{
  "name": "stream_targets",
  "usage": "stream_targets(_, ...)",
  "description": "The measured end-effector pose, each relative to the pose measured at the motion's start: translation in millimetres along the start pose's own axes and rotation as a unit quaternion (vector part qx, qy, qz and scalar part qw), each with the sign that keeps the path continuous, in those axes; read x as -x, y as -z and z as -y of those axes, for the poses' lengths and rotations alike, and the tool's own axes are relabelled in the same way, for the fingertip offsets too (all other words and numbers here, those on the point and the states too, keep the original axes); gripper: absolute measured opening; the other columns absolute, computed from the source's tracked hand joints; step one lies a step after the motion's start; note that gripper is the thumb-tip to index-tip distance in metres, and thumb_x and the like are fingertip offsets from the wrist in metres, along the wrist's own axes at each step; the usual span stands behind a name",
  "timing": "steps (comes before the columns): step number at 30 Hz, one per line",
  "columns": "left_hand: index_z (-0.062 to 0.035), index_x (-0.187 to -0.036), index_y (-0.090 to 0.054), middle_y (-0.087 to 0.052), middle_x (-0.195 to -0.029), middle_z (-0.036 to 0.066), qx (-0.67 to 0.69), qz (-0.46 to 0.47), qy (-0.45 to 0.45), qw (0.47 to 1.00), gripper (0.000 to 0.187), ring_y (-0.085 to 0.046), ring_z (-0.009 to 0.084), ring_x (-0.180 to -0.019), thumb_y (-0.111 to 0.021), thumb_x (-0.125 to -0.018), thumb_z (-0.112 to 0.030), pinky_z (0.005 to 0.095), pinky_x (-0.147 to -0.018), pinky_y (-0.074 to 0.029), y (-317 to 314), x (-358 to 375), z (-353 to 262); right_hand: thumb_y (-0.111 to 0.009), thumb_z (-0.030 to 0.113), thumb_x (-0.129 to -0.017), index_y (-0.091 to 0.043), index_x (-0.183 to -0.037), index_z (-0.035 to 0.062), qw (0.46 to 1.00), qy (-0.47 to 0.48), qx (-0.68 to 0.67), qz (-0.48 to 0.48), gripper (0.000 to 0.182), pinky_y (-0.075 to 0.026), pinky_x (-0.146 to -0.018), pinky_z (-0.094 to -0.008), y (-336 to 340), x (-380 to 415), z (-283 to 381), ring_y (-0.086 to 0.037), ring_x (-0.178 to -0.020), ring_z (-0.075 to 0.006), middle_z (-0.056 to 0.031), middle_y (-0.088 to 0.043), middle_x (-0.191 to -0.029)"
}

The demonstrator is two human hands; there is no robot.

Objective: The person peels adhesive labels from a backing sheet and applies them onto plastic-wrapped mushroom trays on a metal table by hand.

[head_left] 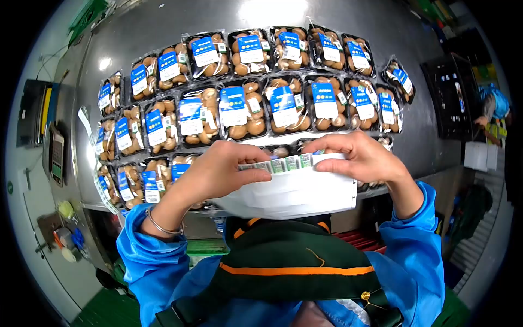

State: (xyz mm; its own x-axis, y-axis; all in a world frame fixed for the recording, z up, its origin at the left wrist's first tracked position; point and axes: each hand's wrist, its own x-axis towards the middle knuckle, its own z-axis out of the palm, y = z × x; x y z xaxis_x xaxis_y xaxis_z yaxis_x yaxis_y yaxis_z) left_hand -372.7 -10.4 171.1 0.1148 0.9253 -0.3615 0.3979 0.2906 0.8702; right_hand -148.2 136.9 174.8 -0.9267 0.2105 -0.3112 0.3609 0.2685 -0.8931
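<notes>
Between my two hands, over the near edge of the table, is a white sheet (294, 197). A row of small green-and-white code labels (291, 163) runs along its upper edge. My left hand (226, 168) pinches the left end of that edge between thumb and fingers. On the right, my right hand (357, 157) grips the same edge, thumb in front and fingers behind. Just beyond the hands lie wrapped black trays of brown mushrooms (255, 126) with blue-and-white labels. The sheet and hands partly cover the nearest row of trays.
Several more mushroom trays (250, 70) lie in rows across the dark metal table (163, 27). A white strip (103, 182) with printed marks runs along the left side. A grey keypad device (56, 151) is further left. A black crate (451, 101) and another person (497, 103) are at the right.
</notes>
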Motion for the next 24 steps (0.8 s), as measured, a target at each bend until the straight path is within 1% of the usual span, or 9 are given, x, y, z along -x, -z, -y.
stream_targets(1,-0.0010,-0.093,-0.066,-0.067,-0.083,0.011,-0.027,0.010,-0.018,0.999,0.023,-0.063,0.0177,-0.073,-0.071,-0.075,-0.015,0.0272,-0.067,-0.049,8.9,12.0,3.9,-0.061,0.017,-0.083,-0.056,-0.115,0.0068,1.000,-0.025,0.003,-0.001,0.034,-0.048,-0.066,-0.0327,-12.4,-1.6,9.2,-0.063,-0.075,-0.0226,-0.0138,-0.065,-0.092)
stream_targets(3,-0.0016,-0.095,-0.066,-0.067,-0.085,0.012,-0.064,0.014,-0.058,0.996,0.024,-0.063,0.0177,-0.072,-0.071,-0.075,-0.013,0.0268,-0.067,-0.049,21.5,33.3,14.8,-0.059,0.016,-0.083,-0.055,-0.117,0.0076,0.986,0.056,0.151,-0.053,0.035,-0.048,-0.070,-0.0374,-43.1,-9.7,33.9,-0.062,-0.078,-0.0298,-0.0174,-0.063,-0.096)
stream_targets(4,-0.0022,-0.094,-0.065,-0.065,-0.083,0.015,-0.047,0.033,-0.099,0.993,0.022,-0.061,0.0315,-0.074,-0.067,-0.076,-0.015,0.0349,-0.066,-0.048,27.3,39.9,23.8,-0.059,0.016,-0.083,-0.053,-0.118,0.0079,0.969,0.120,0.206,-0.061,0.037,-0.047,-0.074,-0.0400,-55.8,-19.6,38.0,-0.060,-0.084,-0.0350,-0.0196,-0.061,-0.099)
stream_targets(8,-0.0025,-0.097,-0.065,-0.066,-0.087,0.014,-0.100,0.077,-0.137,0.982,0.026,-0.064,0.0282,-0.077,-0.068,-0.076,-0.017,0.0322,-0.069,-0.049,47.7,58.4,42.0,-0.059,0.011,-0.080,-0.061,-0.088,0.0008,0.977,0.093,0.188,-0.029,0.014,-0.046,-0.069,-0.0407,-92.9,-62.1,76.6,-0.059,-0.078,-0.0331,-0.0153,-0.060,-0.084)
stream_targets(14,-0.0027,-0.101,-0.064,-0.067,-0.088,0.013,-0.098,0.181,-0.126,0.970,0.025,-0.064,0.0227,-0.075,-0.065,-0.080,-0.014,0.0303,-0.068,-0.049,65.9,63.6,49.1,-0.061,0.009,-0.076,-0.063,-0.085,0.0034,0.971,0.089,0.186,-0.119,0.010,-0.047,-0.068,-0.0397,-135.5,-62.3,80.6,-0.059,-0.076,-0.0318,-0.0133,-0.060,-0.080)
stream_targets(18,-0.0038,-0.104,-0.063,-0.066,-0.082,0.007,0.016,0.225,-0.005,0.974,0.023,-0.059,0.0106,-0.073,-0.061,-0.083,-0.013,0.0253,-0.064,-0.046,73.6,50.7,61.2,-0.060,0.008,-0.071,-0.063,-0.084,0.0053,0.894,0.186,0.335,-0.233,0.014,-0.040,-0.080,-0.0346,-154.9,-54.6,63.6,-0.054,-0.079,-0.0216,-0.0051,-0.054,-0.077)
stream_targets(21,-0.0038,-0.107,-0.061,-0.062,-0.072,0.004,0.071,0.153,0.010,0.986,0.024,-0.052,0.0057,-0.067,-0.059,-0.084,-0.010,0.0223,-0.060,-0.043,71.3,52.8,84.1,-0.059,0.008,-0.078,-0.062,-0.088,0.0045,0.896,0.193,0.240,-0.319,0.011,-0.043,-0.076,-0.0302,-138.8,-44.9,44.4,-0.055,-0.077,-0.0172,-0.0046,-0.059,-0.085)
stream_targets(23,-0.0037,-0.107,-0.061,-0.060,-0.070,0.003,0.003,0.061,0.029,0.998,0.023,-0.050,0.0058,-0.064,-0.059,-0.084,-0.010,0.0221,-0.058,-0.042,79.3,71.9,83.4,-0.060,0.010,-0.083,-0.060,-0.088,0.0039,0.844,0.013,-0.046,-0.535,0.008,-0.044,-0.065,-0.0231,-83.4,-44.6,5.0,-0.055,-0.072,-0.0104,-0.0034,-0.061,-0.085)
stream_targets(24,-0.0019,-0.107,-0.061,-0.056,-0.068,-0.002,-0.005,0.037,0.059,0.998,0.024,-0.046,0.0043,-0.062,-0.058,-0.084,-0.008,0.0202,-0.056,-0.039,84.9,82.5,79.4,-0.064,0.013,-0.082,-0.056,-0.093,0.0025,0.811,-0.055,-0.085,-0.576,0.017,-0.043,-0.057,-0.0182,-42.9,-46.7,-12.6,-0.054,-0.068,-0.0066,-0.0021,-0.061,-0.081)
